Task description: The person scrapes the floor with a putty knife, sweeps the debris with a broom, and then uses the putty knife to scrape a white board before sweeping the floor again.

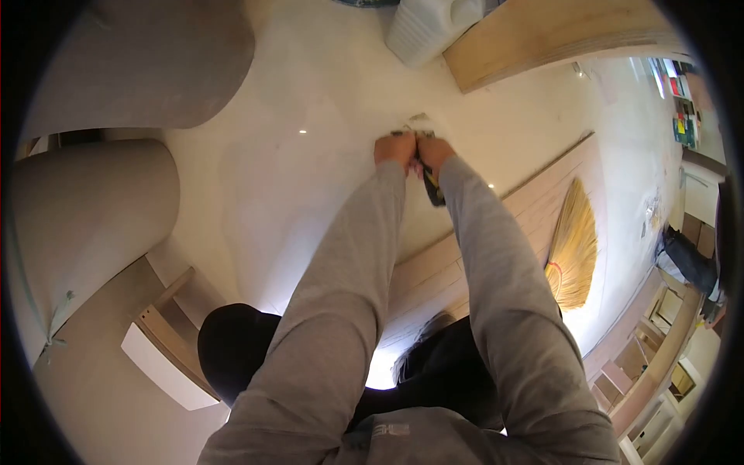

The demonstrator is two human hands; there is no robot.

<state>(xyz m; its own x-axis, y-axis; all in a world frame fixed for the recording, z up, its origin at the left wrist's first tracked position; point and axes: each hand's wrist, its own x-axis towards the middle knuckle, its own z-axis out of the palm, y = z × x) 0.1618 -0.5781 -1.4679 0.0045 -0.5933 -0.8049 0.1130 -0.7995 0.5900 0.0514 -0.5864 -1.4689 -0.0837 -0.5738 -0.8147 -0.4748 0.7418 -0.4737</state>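
In the head view, both hands meet over the pale, glossy surface ahead of me. My right hand (435,150) is closed around a black-and-yellow tool (434,191), whose dark end sticks out below the fist towards me. Its exact kind does not show. Pressed close beside it, my left hand (394,149) is also closed; dark parts show at its fingers, but what it grips is mostly hidden. Just beyond the hands lies a small greyish patch (419,118) on the pale surface (310,178).
A straw broom (575,248) lies to the right by a long wood-toned plank (535,190). A white plastic jug (426,27) and a wooden board (535,39) are at the top. Large rounded grey upholstered pieces (93,201) fill the left. Wooden frames (651,364) stand far right.
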